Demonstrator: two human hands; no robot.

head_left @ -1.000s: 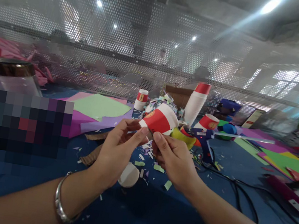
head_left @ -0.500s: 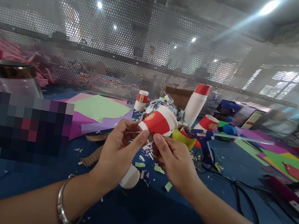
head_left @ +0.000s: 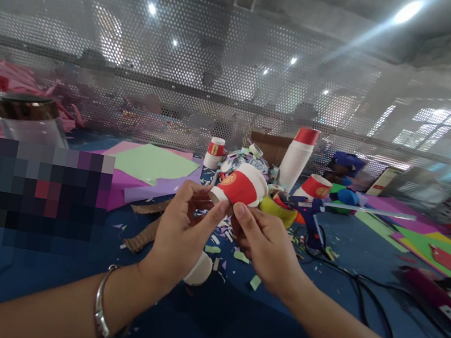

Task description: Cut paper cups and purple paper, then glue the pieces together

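Note:
A red and white paper cup [head_left: 242, 186] is tilted on its side above the table, held between both hands. My left hand [head_left: 185, 226] grips its left end, with the thumb along the lower side. My right hand [head_left: 263, 241] pinches the lower edge from the right, thumb close to the other thumb. The fingers behind the cup are partly hidden. Below the left hand, a round white piece [head_left: 199, 269] rests on the blue table, partly covered by that hand. Paper scraps [head_left: 241, 256] lie scattered beneath the hands.
Behind the cup stand a decorated paper craft [head_left: 237, 162] and a tall stack of paper cups [head_left: 295, 160]. A blue glue gun [head_left: 312, 221] with a black cord [head_left: 357, 275] is to the right. Coloured sheets [head_left: 151, 162], cardboard strips [head_left: 145, 236] and a power strip [head_left: 439, 300] lie around.
Both hands keep their hold on the paper cup, which has barely moved. The whole view has shifted very slightly.

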